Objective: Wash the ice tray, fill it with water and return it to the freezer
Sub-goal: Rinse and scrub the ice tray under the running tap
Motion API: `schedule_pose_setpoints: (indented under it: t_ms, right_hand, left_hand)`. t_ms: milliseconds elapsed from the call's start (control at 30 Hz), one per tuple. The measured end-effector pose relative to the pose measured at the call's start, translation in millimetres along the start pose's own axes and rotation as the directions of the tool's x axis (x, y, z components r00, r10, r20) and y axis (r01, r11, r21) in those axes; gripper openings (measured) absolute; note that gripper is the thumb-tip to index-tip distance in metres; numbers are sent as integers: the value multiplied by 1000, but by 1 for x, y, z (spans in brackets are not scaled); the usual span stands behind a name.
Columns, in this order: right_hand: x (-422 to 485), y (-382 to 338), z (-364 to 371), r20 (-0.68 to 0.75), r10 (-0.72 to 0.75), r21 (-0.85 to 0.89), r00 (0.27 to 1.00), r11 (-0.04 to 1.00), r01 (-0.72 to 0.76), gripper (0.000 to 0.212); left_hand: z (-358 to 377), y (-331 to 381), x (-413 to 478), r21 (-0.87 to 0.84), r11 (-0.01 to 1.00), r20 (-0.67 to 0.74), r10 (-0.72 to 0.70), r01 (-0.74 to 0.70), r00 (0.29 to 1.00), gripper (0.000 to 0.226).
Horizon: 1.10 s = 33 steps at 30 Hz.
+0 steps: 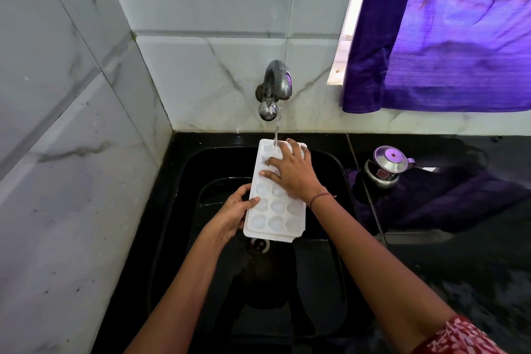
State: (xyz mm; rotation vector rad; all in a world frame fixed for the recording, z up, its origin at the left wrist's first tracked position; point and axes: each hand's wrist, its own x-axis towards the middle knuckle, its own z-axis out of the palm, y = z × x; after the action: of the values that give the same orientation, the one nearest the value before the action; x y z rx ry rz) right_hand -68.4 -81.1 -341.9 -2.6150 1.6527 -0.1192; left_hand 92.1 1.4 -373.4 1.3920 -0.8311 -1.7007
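Marble-tiled corner, black counter, black sink below you, and the tap is running. That's the head view, the only one you've got.

The ice tray sits lengthwise over the basin, cells up, with its far end under the stream. Your left hand grips the near-left edge, thumb on top of the rim. Your right hand lies spread and flat across the far cells, holding nothing.

This looks like the washing step, so work a fingertip into every cell, row by row. Feed the tray forward so each row meets the water. Tilt the far end down to drain it toward the plughole. A wet tray is likely slippery, so hold firm on the left. Mind the steel pot on the counter to your right.
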Motion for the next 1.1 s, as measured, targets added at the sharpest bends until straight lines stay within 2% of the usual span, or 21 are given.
schedule_pose_setpoints:
  t_ms: [333, 433, 533, 700, 833, 933, 1100]
  right_hand:
    - [-5, -4, 4, 18, 2, 2, 1000, 1000, -2, 51]
    - [-7, -6, 8, 48, -26, 55, 999, 998, 24, 51]
    - [-5, -6, 8, 10, 5, 77, 1000, 997, -6, 49]
    - [-11, -11, 17, -39, -32, 106, 999, 994, 36, 46]
    - [-12, -15, 23, -136, 81, 180, 987, 982, -56, 39]
    - [-13, -14, 29, -105, 139, 184, 985, 976, -118, 38]
    - [-16, -11, 38, 34, 176, 88, 984, 980, -179, 43]
  left_hand:
    - [1, -3, -9, 38, 999, -3, 7, -7, 1000, 32]
    - [0, -4, -11, 45, 999, -16, 7, -7, 1000, 32]
    - [-2, -6, -14, 56, 998, -16, 0, 1, 1000, 34]
    - [-3, -5, -16, 98, 995, -85, 18, -9, 996, 37]
    - [-7, -5, -17, 228, 973, -160, 62, -24, 985, 41]
    - [-12, -10, -17, 423, 906, -238, 123, -12, 963, 39]
    - [-14, -13, -19, 748, 659, -332, 266, 80, 905, 43]
